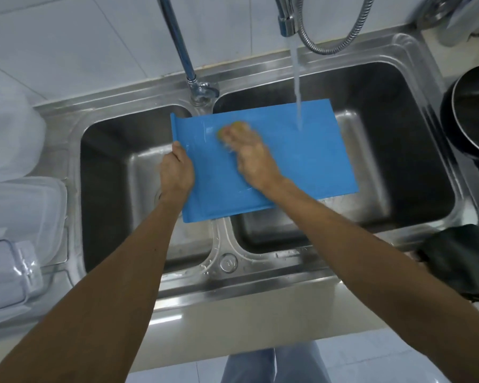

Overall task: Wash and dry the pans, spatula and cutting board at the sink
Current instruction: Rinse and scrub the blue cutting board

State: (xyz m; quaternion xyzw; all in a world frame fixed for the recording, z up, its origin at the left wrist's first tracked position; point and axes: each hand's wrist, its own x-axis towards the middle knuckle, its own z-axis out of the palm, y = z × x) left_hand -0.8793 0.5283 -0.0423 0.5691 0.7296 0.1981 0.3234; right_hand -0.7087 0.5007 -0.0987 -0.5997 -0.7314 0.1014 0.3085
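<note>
A blue cutting board [302, 158] lies across the divider of the double steel sink [260, 261], mostly over the right basin. My left hand [176, 172] grips the board's left edge. My right hand [246, 150] presses a yellow sponge [237, 125] onto the board's upper middle; the hand is blurred. Water runs from the tap [286, 23] onto the board's right part. A dark pan [473, 114] stands on the counter at the right edge.
A dark cloth [459, 261] lies on the sink's front right corner. Clear plastic containers [20, 217] and a white bag [9, 139] crowd the left counter. A second faucet pipe [177, 42] and a metal hose [343, 37] hang above the basins.
</note>
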